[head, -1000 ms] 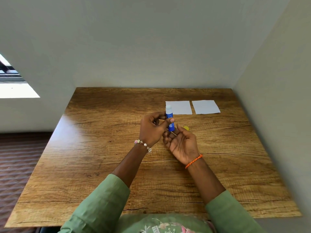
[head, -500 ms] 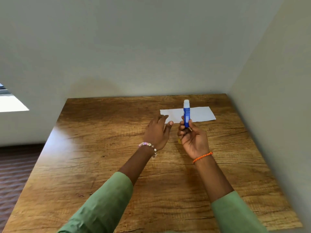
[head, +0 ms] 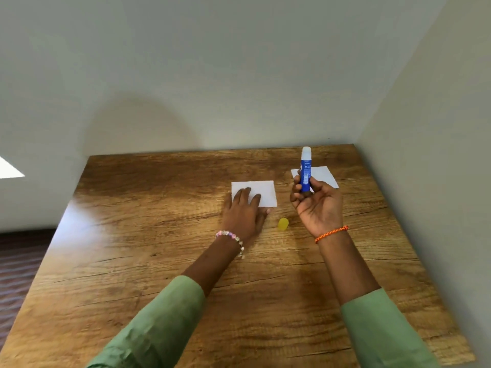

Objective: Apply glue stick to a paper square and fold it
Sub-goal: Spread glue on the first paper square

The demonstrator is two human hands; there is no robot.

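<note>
glue stick (head: 305,170) uncapped, upright in right hand (head: 317,208) grip; left hand (head: 244,213) flat on paper square (head: 261,192)

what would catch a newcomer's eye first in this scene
The blue glue stick stands out first, held upright and uncapped in the right hand above the far right of the wooden table. Next comes the left hand, lying flat on the near edge of a white paper square, with a second paper square partly hidden behind the glue stick. A small yellow cap lies on the table between the two hands.
</note>
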